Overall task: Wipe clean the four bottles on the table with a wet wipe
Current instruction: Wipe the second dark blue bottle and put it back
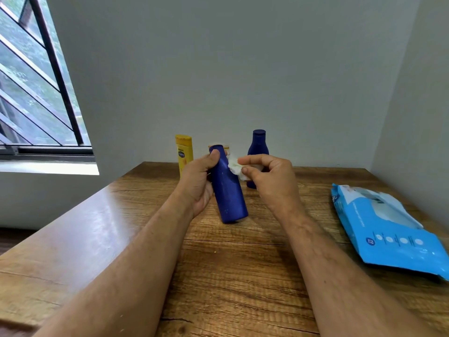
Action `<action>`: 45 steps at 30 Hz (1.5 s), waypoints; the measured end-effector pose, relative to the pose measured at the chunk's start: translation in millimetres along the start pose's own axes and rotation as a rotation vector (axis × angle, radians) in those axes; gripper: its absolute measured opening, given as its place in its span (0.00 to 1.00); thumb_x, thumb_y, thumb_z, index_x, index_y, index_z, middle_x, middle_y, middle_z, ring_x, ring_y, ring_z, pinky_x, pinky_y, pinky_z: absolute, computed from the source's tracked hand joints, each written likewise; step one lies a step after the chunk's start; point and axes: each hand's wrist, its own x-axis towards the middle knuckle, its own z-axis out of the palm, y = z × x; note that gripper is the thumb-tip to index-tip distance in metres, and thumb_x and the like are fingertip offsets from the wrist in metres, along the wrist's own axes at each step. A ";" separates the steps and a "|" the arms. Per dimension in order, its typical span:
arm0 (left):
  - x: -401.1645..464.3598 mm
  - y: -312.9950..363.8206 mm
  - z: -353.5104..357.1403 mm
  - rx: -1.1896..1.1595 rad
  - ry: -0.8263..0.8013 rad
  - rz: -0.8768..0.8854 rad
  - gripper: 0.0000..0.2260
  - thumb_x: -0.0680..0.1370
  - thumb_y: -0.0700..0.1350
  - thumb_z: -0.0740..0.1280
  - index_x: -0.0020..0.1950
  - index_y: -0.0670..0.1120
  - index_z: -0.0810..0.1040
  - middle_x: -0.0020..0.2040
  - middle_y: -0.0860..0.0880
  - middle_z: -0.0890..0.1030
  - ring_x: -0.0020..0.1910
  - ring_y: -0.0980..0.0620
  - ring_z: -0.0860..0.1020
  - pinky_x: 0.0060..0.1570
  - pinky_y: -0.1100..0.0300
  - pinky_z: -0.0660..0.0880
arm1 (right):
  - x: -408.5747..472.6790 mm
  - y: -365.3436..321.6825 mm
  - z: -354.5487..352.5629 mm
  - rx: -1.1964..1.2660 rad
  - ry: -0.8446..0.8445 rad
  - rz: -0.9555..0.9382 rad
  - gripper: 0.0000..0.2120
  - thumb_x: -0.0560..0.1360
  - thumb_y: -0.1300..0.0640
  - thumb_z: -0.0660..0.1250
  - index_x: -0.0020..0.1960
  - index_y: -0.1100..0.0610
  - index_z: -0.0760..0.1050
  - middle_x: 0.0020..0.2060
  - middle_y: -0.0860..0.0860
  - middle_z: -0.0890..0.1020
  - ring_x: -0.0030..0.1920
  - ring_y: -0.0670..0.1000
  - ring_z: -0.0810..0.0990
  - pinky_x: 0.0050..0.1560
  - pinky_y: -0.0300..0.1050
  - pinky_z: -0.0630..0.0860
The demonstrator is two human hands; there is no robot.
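Bottle leans top-away in your left hand, just left of the wipe pinched by your right hand.

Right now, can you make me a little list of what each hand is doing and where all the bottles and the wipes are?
left hand: grips the tilted blue bottle, lifted off the table
right hand: pinches the wet wipe against that bottle's upper part
yellow bottle: upright at the back
other blue bottle: upright at the back
fourth bottle: mostly hidden, only a pale top shows
wipes pack: lying flat on the right
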 end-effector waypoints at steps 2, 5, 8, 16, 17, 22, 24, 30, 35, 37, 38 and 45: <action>0.1 0.8 -0.3 0.040 0.020 0.001 0.11 0.79 0.48 0.69 0.56 0.42 0.80 0.51 0.41 0.84 0.46 0.45 0.82 0.50 0.48 0.80 | -0.2 -0.8 -0.7 -0.008 0.017 -0.015 0.09 0.74 0.60 0.73 0.46 0.46 0.83 0.43 0.42 0.83 0.47 0.42 0.81 0.49 0.36 0.78; -0.3 0.6 0.1 0.075 0.015 -0.019 0.13 0.77 0.51 0.71 0.53 0.42 0.81 0.44 0.44 0.85 0.39 0.47 0.82 0.43 0.51 0.80 | -0.7 -1.2 -0.2 0.000 0.024 -0.026 0.07 0.73 0.59 0.74 0.46 0.48 0.84 0.40 0.41 0.84 0.45 0.40 0.82 0.48 0.35 0.79; -0.4 -2.3 0.4 0.088 -0.022 -0.038 0.16 0.76 0.51 0.72 0.55 0.41 0.81 0.45 0.43 0.83 0.40 0.47 0.82 0.42 0.54 0.79 | -2.8 -1.2 2.4 -0.014 -0.001 -0.045 0.05 0.73 0.59 0.74 0.48 0.51 0.85 0.39 0.41 0.83 0.41 0.35 0.80 0.42 0.31 0.78; 1.3 -3.0 -0.8 0.021 -0.005 -0.049 0.14 0.77 0.52 0.72 0.54 0.41 0.80 0.43 0.44 0.83 0.38 0.48 0.81 0.40 0.55 0.80 | -5.6 -0.6 5.7 -0.067 -0.111 -0.096 0.07 0.74 0.62 0.73 0.49 0.52 0.85 0.45 0.44 0.85 0.47 0.37 0.81 0.48 0.28 0.76; 2.4 -1.9 -2.4 -0.018 0.015 -0.046 0.15 0.77 0.52 0.71 0.54 0.42 0.80 0.42 0.44 0.83 0.37 0.48 0.82 0.39 0.55 0.81 | -6.2 -0.9 6.1 -0.071 -0.142 -0.077 0.07 0.73 0.62 0.74 0.48 0.52 0.86 0.45 0.44 0.85 0.47 0.38 0.82 0.49 0.29 0.77; 12.0 2.1 -16.1 -0.103 0.214 0.028 0.23 0.74 0.55 0.73 0.62 0.41 0.78 0.46 0.44 0.85 0.43 0.46 0.84 0.42 0.52 0.82 | -8.6 -3.2 8.4 -0.187 -0.318 -0.011 0.08 0.72 0.62 0.75 0.46 0.50 0.86 0.42 0.43 0.85 0.45 0.36 0.81 0.47 0.29 0.76; 14.3 0.7 -18.4 -0.123 0.267 0.029 0.21 0.75 0.56 0.72 0.60 0.43 0.78 0.49 0.43 0.85 0.45 0.46 0.84 0.43 0.51 0.82 | -8.1 -3.0 7.3 -0.226 -0.362 0.023 0.09 0.72 0.63 0.75 0.46 0.50 0.86 0.40 0.42 0.85 0.44 0.37 0.81 0.45 0.30 0.75; 8.2 -4.6 -12.4 -0.123 0.193 -0.035 0.18 0.77 0.54 0.71 0.58 0.42 0.79 0.45 0.44 0.85 0.40 0.47 0.84 0.39 0.52 0.82 | -8.4 -2.3 7.2 -0.226 -0.282 -0.062 0.08 0.73 0.62 0.73 0.47 0.50 0.86 0.43 0.41 0.83 0.45 0.33 0.78 0.43 0.26 0.74; 1.5 -13.6 -1.1 0.024 0.017 -0.122 0.20 0.76 0.56 0.72 0.60 0.42 0.81 0.47 0.45 0.85 0.42 0.48 0.83 0.43 0.55 0.80 | -5.1 -1.6 4.2 -0.126 -0.081 -0.114 0.06 0.74 0.59 0.73 0.49 0.50 0.85 0.46 0.42 0.83 0.47 0.37 0.81 0.49 0.32 0.78; 2.0 -14.6 -1.1 0.063 -0.009 -0.126 0.18 0.75 0.56 0.73 0.56 0.45 0.81 0.45 0.46 0.84 0.40 0.49 0.82 0.41 0.57 0.78 | -4.1 -2.3 4.2 -0.090 -0.039 -0.115 0.06 0.75 0.59 0.73 0.49 0.50 0.85 0.45 0.42 0.84 0.46 0.36 0.81 0.48 0.33 0.79; 2.0 -14.3 -0.6 0.079 -0.013 -0.127 0.17 0.75 0.56 0.73 0.55 0.45 0.81 0.44 0.47 0.84 0.39 0.50 0.81 0.39 0.58 0.78 | -3.4 -2.3 3.9 -0.098 -0.034 -0.114 0.06 0.75 0.59 0.72 0.49 0.50 0.85 0.44 0.42 0.84 0.46 0.36 0.81 0.47 0.32 0.79; 4.1 -3.1 -4.8 -0.063 0.160 -0.091 0.16 0.78 0.53 0.70 0.57 0.42 0.79 0.41 0.44 0.85 0.35 0.48 0.84 0.36 0.52 0.82 | -6.7 -1.3 4.4 -0.196 -0.255 -0.049 0.06 0.73 0.61 0.74 0.46 0.52 0.86 0.44 0.41 0.84 0.45 0.31 0.78 0.41 0.22 0.72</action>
